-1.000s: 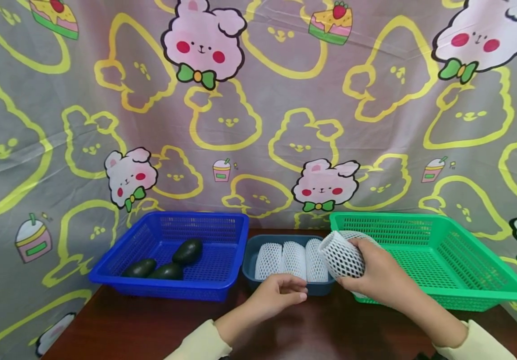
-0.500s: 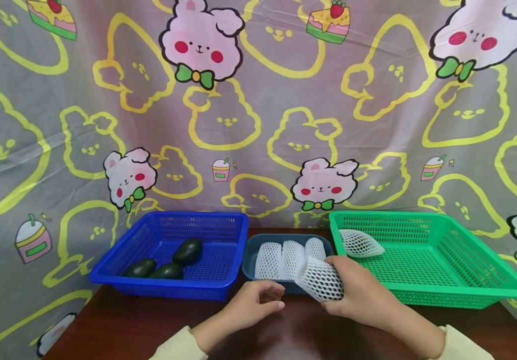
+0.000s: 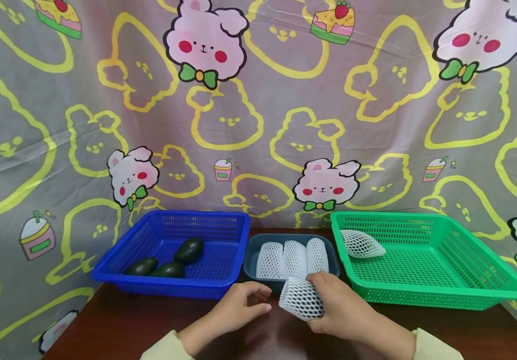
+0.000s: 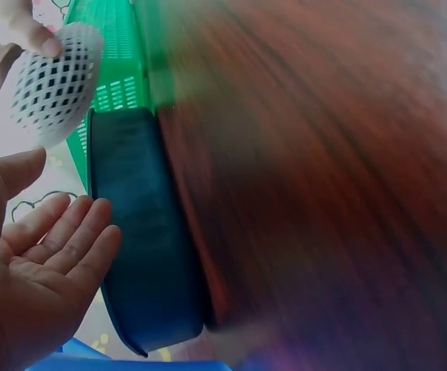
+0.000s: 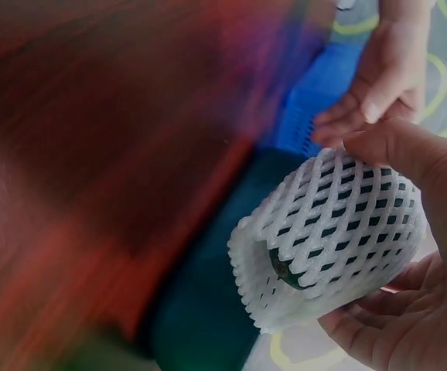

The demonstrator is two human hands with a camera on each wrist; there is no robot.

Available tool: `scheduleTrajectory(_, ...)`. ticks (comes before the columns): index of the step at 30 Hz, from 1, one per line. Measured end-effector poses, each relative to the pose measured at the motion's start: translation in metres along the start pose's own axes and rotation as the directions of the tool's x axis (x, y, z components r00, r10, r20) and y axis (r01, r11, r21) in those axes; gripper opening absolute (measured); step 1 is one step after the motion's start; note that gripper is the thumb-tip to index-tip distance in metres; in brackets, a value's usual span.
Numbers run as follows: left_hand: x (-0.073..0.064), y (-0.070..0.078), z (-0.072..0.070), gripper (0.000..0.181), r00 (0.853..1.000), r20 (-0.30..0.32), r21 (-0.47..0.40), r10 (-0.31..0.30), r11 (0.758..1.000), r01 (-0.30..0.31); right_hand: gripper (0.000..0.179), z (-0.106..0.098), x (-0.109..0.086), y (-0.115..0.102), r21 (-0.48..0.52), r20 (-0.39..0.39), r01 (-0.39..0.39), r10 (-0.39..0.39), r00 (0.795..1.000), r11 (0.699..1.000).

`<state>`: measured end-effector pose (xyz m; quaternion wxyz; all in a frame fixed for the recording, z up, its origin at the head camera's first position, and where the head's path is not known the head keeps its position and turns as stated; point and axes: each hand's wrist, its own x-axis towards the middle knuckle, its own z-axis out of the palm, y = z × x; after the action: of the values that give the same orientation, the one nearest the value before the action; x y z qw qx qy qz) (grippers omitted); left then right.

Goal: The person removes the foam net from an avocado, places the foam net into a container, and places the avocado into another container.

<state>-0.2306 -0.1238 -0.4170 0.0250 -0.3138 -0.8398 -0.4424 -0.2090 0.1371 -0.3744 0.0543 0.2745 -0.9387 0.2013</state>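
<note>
My right hand [image 3: 341, 310] grips an avocado in a white foam net [image 3: 302, 299] in front of the small dark tray. Through the net's open end, in the right wrist view, the dark fruit [image 5: 285, 272] shows. Left of it my left hand [image 3: 240, 306] hovers with relaxed fingers, holding nothing, palm turned toward the net. The dark blue-green tray [image 3: 250, 250] holds several white foam nets [image 3: 294, 259] side by side. In the blue basket [image 3: 159, 286] lie three bare avocados [image 3: 188, 250]. Another netted piece [image 3: 361, 243] lies at the left of the green basket [image 3: 443, 295].
Baskets and tray stand in a row on a dark red-brown wooden table [image 3: 276, 340]. Behind them hangs a grey cartoon-print curtain [image 3: 258, 125]. The tray sits between the two baskets, near their inner sides.
My right hand has carried the netted avocado from beside the green basket leftward and down to the tray's front. My left hand has shifted left and slightly down.
</note>
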Motion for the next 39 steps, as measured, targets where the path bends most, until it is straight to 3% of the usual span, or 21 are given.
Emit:
scheduleTrajectory(5, -0.005, -0.002, -0.004, 0.027, 1.0, -0.001, 0.064, -0.003, 0.998, 0.003, 0.073, 0.013, 0.005, 0.002, -0.019, 0.039, 0.048, -0.047, 0.998, 0.999)
scheduleTrajectory(18, -0.012, -0.011, -0.006, 0.025, 1.0, 0.025, 0.056, -0.012, 0.998, 0.011, 0.071, 0.037, 0.012, 0.004, -0.027, 0.123, 0.086, -0.082, 0.989, 0.996)
scheduleTrajectory(30, -0.01, -0.012, -0.001, 0.013, 1.0, 0.028, 0.025, -0.013, 1.0, 0.012, 0.071, 0.042, 0.014, 0.007, -0.033, 0.161, 0.101, -0.095, 0.982, 0.994)
scheduleTrajectory(39, -0.005, -0.008, 0.005, 0.009, 0.999, 0.042, -0.059, -0.018, 0.998, 0.021, 0.073, 0.04, 0.013, 0.006, 0.008, 0.184, 0.08, -0.081, 0.98, 0.997)
